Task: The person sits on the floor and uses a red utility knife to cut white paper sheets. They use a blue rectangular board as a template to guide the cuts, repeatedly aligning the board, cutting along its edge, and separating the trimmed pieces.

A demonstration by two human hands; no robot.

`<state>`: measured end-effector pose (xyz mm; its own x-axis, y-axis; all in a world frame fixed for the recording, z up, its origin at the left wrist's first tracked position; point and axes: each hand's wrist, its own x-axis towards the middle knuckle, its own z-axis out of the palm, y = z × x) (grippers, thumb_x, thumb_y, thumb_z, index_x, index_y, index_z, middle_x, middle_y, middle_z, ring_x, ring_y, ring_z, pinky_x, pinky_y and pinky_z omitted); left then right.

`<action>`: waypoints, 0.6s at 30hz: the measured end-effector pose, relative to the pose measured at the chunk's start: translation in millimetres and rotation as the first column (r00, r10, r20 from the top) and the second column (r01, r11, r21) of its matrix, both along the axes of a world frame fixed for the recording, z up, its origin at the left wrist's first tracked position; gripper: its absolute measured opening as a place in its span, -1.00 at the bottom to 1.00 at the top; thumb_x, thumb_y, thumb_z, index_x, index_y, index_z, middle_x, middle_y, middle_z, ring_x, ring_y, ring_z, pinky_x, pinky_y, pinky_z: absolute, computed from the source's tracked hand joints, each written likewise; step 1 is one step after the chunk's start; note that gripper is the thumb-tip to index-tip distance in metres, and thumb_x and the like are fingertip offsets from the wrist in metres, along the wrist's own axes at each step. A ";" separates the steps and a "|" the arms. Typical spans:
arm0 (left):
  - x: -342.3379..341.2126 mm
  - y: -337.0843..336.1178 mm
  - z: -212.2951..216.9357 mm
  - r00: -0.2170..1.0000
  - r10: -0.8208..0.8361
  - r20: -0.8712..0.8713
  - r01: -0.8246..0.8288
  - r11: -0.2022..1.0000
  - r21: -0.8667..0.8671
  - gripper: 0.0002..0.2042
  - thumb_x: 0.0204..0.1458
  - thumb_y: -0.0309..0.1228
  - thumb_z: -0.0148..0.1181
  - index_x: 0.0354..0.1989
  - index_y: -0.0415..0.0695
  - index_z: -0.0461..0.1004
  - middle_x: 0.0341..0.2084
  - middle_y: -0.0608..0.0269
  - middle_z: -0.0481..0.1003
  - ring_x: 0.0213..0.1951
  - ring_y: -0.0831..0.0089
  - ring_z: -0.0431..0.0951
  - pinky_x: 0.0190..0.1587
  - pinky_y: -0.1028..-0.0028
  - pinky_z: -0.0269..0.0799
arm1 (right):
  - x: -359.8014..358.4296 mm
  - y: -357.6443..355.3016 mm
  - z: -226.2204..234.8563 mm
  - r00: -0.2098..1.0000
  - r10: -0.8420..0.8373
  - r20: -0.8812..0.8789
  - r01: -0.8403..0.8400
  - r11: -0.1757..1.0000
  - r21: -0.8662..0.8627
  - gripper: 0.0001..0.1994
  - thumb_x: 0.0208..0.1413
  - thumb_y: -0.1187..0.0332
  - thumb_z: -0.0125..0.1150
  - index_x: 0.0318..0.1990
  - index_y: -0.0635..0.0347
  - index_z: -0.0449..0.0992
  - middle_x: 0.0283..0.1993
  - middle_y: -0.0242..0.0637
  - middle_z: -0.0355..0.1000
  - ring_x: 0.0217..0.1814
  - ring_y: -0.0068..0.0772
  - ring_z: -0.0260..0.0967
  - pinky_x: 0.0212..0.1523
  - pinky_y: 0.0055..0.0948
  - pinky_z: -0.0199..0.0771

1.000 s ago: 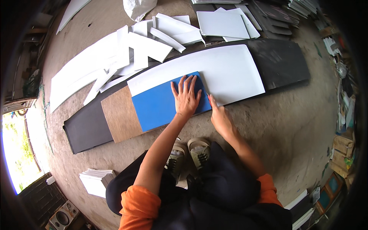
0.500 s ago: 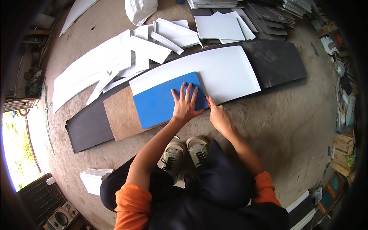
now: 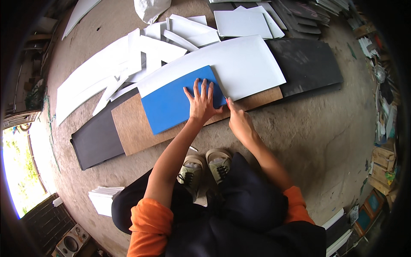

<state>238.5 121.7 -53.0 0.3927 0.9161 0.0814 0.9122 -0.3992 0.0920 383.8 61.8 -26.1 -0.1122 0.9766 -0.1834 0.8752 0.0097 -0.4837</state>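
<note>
More wooden board (image 3: 132, 128) shows; blue panel (image 3: 169, 103) and white sheet (image 3: 244, 64) slid forward.

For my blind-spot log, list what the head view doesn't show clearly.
In the head view:
Red tool: mostly hidden by the right hand; its tip can't be made out.
White sheet: partly covered by the blue board.
White bag: cut off by the upper edge.
</note>
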 end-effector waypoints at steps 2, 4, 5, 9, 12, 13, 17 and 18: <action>0.4 0.5 0.7 1.000 0.007 -0.001 -0.007 1.000 0.003 -0.09 -0.47 0.13 0.27 0.10 -0.15 0.13 0.08 0.09 0.05 0.19 0.08 -0.08 -0.01 -0.31 -0.09 | 2.6 -13.8 2.6 0.999 0.001 0.052 0.003 0.998 -0.068 -0.47 -0.05 0.52 -0.06 0.16 0.32 0.07 -0.60 0.07 0.37 -0.54 0.01 0.40 -0.50 -0.18 0.45; 2.4 1.4 1.3 0.999 0.031 0.014 -0.031 1.000 0.003 -0.11 -0.46 0.11 0.27 0.09 -0.15 0.13 0.07 0.09 0.06 0.18 0.09 -0.07 -0.01 -0.31 -0.09 | 2.7 -24.6 5.1 0.993 0.001 0.114 0.011 0.994 -0.108 -0.46 -0.06 0.52 -0.06 0.17 0.29 0.07 -0.60 0.07 0.37 -0.54 0.01 0.40 -0.50 -0.17 0.44; 3.2 3.0 1.1 0.999 0.042 0.021 -0.042 0.999 0.008 -0.12 -0.45 0.10 0.27 0.08 -0.15 0.14 0.06 0.09 0.07 0.18 0.09 -0.07 -0.01 -0.31 -0.09 | 0.8 -27.2 5.6 0.989 -0.001 0.149 0.018 0.994 -0.110 -0.46 -0.06 0.53 -0.07 0.17 0.27 0.07 -0.59 0.07 0.37 -0.53 0.02 0.40 -0.50 -0.17 0.43; -0.2 10.8 -0.6 0.999 0.042 0.013 -0.042 0.999 0.003 -0.13 -0.41 0.21 0.17 0.09 -0.11 0.18 0.10 0.12 0.10 0.18 0.08 -0.05 0.01 -0.30 -0.14 | 12.2 -16.1 17.1 0.999 -0.012 0.043 0.019 0.988 -0.155 -0.45 -0.07 0.54 -0.08 0.17 0.23 0.09 -0.57 0.11 0.37 -0.50 0.07 0.40 -0.45 -0.12 0.41; -9.7 12.7 5.2 0.990 0.006 0.143 -0.013 0.999 0.046 -0.24 -0.30 0.23 0.08 0.02 -0.09 0.24 -0.01 0.13 0.18 0.12 0.15 0.04 -0.02 -0.20 -0.09 | 27.1 0.9 30.9 0.998 -0.058 -0.004 0.056 0.978 -0.198 -0.52 0.01 0.45 -0.10 0.16 0.22 0.10 -0.54 0.15 0.37 -0.42 0.15 0.39 -0.39 -0.05 0.38; -13.5 18.7 8.0 0.986 0.041 0.163 -0.039 0.999 -0.013 -0.28 -0.26 0.20 0.07 0.00 -0.09 0.25 -0.03 0.14 0.19 0.11 0.17 0.04 -0.02 -0.19 -0.09 | 28.3 10.1 37.3 0.993 -0.114 -0.015 0.110 0.979 -0.172 -0.55 0.05 0.42 -0.12 0.14 0.23 0.11 -0.54 0.14 0.38 -0.41 0.14 0.39 -0.40 -0.05 0.38; -20.2 49.7 4.4 0.959 0.132 0.249 -0.119 0.991 -0.066 -0.45 -0.10 0.04 0.08 -0.03 -0.11 0.25 -0.08 0.13 0.18 0.10 0.24 0.07 0.05 -0.11 -0.15 | 32.9 74.9 9.7 0.970 -0.164 -0.181 0.188 0.974 0.126 -0.75 0.09 0.37 -0.13 -0.10 0.29 0.26 -0.39 0.11 0.39 -0.32 0.10 0.38 -0.36 -0.11 0.39; -18.5 58.7 2.0 0.954 0.135 0.266 -0.138 0.990 -0.008 -0.45 -0.09 0.01 0.09 -0.02 -0.11 0.24 -0.07 0.11 0.16 0.11 0.22 0.05 0.09 -0.10 -0.18 | 30.6 91.5 1.6 0.967 -0.164 -0.195 0.191 0.973 0.130 -0.76 0.09 0.37 -0.13 -0.12 0.29 0.27 -0.38 0.10 0.39 -0.31 0.09 0.37 -0.35 -0.11 0.38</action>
